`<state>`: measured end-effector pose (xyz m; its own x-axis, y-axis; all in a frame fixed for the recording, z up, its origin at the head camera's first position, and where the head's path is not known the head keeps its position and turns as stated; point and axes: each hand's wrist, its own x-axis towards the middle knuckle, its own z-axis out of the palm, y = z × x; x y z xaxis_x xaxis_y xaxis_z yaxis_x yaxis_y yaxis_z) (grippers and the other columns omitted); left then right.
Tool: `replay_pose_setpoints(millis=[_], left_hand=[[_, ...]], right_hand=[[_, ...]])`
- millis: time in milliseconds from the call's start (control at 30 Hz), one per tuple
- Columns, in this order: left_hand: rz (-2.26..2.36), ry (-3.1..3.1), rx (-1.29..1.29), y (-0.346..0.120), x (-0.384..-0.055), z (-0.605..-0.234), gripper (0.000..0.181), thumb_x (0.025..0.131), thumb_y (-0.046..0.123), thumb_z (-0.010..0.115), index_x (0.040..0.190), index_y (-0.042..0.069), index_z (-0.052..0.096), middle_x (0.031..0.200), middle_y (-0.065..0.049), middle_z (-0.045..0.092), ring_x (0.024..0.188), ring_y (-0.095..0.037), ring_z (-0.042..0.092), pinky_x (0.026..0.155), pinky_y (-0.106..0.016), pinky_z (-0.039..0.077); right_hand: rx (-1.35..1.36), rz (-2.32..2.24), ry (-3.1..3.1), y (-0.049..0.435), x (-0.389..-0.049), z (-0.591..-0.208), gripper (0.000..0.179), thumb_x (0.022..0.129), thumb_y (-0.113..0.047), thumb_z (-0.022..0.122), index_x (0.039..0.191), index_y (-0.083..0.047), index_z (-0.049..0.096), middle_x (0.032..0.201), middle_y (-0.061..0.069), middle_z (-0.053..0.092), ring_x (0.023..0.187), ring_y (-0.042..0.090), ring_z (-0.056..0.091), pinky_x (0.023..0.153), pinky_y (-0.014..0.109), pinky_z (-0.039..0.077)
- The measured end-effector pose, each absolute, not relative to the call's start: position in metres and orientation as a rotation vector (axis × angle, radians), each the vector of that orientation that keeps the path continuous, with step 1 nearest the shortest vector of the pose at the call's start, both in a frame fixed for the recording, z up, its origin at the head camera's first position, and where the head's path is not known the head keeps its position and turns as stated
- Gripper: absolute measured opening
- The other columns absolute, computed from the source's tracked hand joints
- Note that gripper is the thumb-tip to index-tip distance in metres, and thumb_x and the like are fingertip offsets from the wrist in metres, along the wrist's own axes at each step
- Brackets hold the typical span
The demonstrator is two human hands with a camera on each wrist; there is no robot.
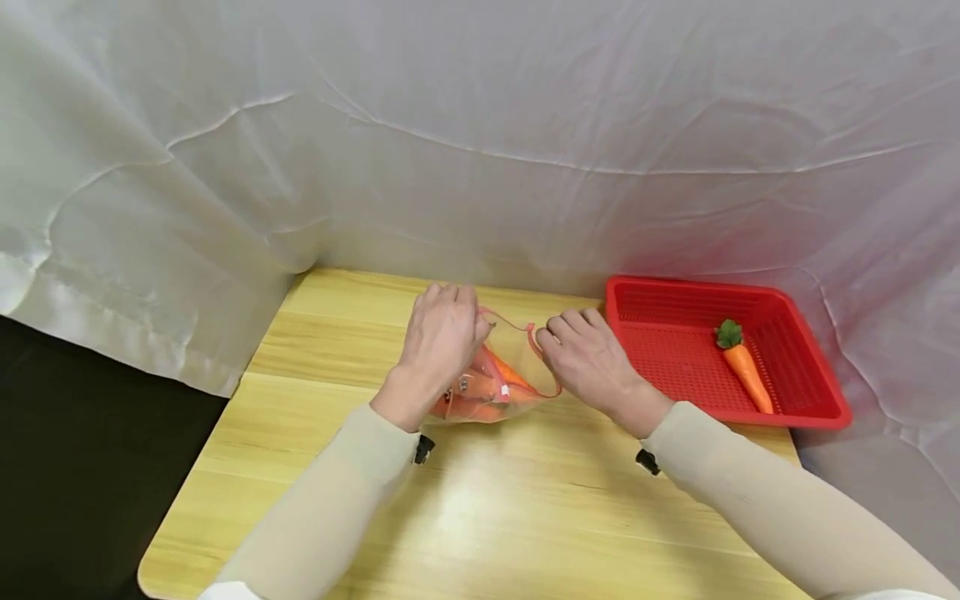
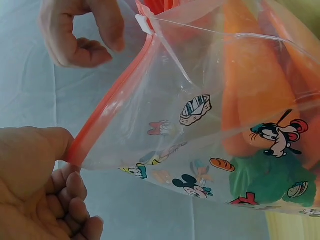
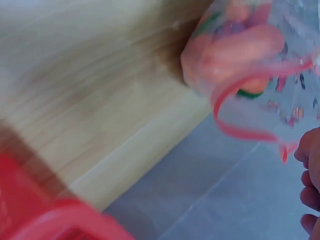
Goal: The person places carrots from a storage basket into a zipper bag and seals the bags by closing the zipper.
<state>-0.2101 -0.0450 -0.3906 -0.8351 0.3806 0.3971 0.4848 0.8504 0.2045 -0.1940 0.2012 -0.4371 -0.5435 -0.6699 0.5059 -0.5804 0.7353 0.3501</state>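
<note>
A clear zip bag (image 1: 517,398) with a red zip edge and cartoon prints lies on its side, holding several orange carrots (image 2: 265,95) with green tops. My left hand (image 1: 442,337) pinches one end of the zip edge between thumb and forefinger, as the left wrist view shows. Its white slider (image 2: 145,24) sits farther along the zip. My right hand (image 1: 588,358) hovers close by the bag's mouth, fingers loosely curled. A gap shows between it and the bag in the left wrist view. The mouth stands partly open, its red edge (image 3: 220,107) bowed.
A red perforated basket (image 1: 660,350) stands at the table's back right, with one carrot (image 1: 748,377) inside. Beneath everything is a wooden table (image 1: 480,517). Pale cloth (image 1: 480,125) hangs behind, and a dark area (image 1: 90,467) lies to the left.
</note>
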Motion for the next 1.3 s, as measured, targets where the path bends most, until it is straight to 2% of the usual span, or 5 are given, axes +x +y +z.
replay_pose_setpoints(millis=[200, 333, 567, 933, 1300], left_hand=[[-0.489, -2.687, -0.638, -0.049, -0.208, -0.391, 0.013, 0.094, 0.011, 0.063, 0.083, 0.009, 0.057, 0.074, -0.003, 0.054, 0.077, -0.025, 0.049, 0.075, -0.034, 0.040], [-0.509, -2.687, -0.636, -0.052, -0.206, -0.390, 0.013, 0.093, 0.010, 0.062, 0.082, 0.009, 0.057, 0.074, -0.003, 0.054, 0.077, -0.026, 0.049, 0.074, -0.034, 0.040], [-0.515, -2.680, -0.637, -0.054, -0.201, -0.390, 0.012, 0.091, 0.007, 0.061, 0.081, 0.008, 0.057, 0.073, -0.004, 0.054, 0.075, -0.027, 0.049, 0.072, -0.035, 0.041], [-0.524, -2.682, -0.623, -0.056, -0.194, -0.390, 0.007, 0.092, 0.008, 0.062, 0.084, 0.007, 0.062, 0.076, -0.004, 0.058, 0.075, -0.026, 0.050, 0.071, -0.034, 0.041], [-0.552, -2.738, -0.597, -0.059, -0.185, -0.390, 0.007, 0.092, 0.010, 0.064, 0.086, 0.008, 0.061, 0.076, -0.002, 0.057, 0.074, -0.025, 0.049, 0.071, -0.033, 0.040]], right_hand=[[0.923, -0.197, -2.321, 0.234, -0.201, -0.431, 0.012, 0.100, -0.006, 0.051, 0.090, -0.004, 0.057, 0.086, 0.011, 0.058, 0.083, 0.034, 0.057, 0.079, 0.046, 0.045], [0.887, -0.286, -2.425, 0.266, -0.204, -0.431, 0.006, 0.098, -0.007, 0.058, 0.096, -0.002, 0.055, 0.093, 0.015, 0.058, 0.089, 0.038, 0.055, 0.082, 0.049, 0.044], [0.825, -0.421, -2.552, 0.334, -0.207, -0.439, 0.026, 0.091, -0.008, 0.072, 0.109, 0.000, 0.056, 0.102, 0.019, 0.058, 0.097, 0.041, 0.054, 0.085, 0.052, 0.044], [0.652, -0.455, -2.741, 0.428, -0.220, -0.447, 0.018, 0.089, -0.007, 0.069, 0.093, -0.001, 0.052, 0.098, 0.021, 0.058, 0.099, 0.045, 0.053, 0.080, 0.056, 0.040], [0.415, -0.443, -2.926, 0.482, -0.222, -0.466, 0.010, 0.093, -0.004, 0.059, 0.093, 0.000, 0.050, 0.099, 0.022, 0.057, 0.098, 0.045, 0.050, 0.076, 0.055, 0.038]])
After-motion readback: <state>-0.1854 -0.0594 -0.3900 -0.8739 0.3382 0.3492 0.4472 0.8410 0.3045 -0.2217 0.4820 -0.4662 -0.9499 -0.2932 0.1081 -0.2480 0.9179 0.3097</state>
